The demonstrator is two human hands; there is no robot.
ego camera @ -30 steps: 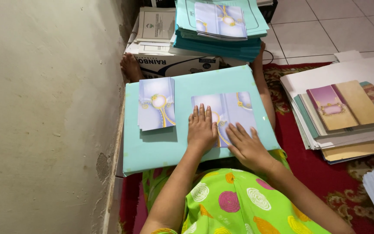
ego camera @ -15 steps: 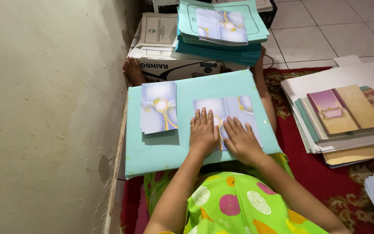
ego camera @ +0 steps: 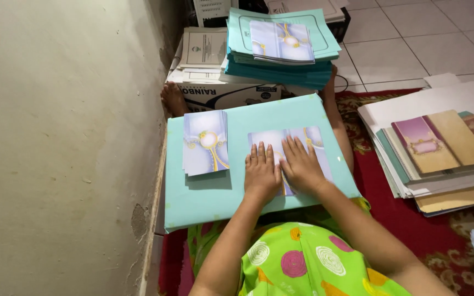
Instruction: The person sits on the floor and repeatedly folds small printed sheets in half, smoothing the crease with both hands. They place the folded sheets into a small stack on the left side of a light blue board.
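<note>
Bare forearms, bare feet, and a bright green garment (ego camera: pixel 303 263) with pink, white and orange swirled dots, perhaps a dress

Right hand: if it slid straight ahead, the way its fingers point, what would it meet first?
The right hand lies flat on the open pale card, fingers pointing up-left. Going on, it would probably cross bare turquoise board first, then reach the cardboard box beyond; depth is unclear.
</note>
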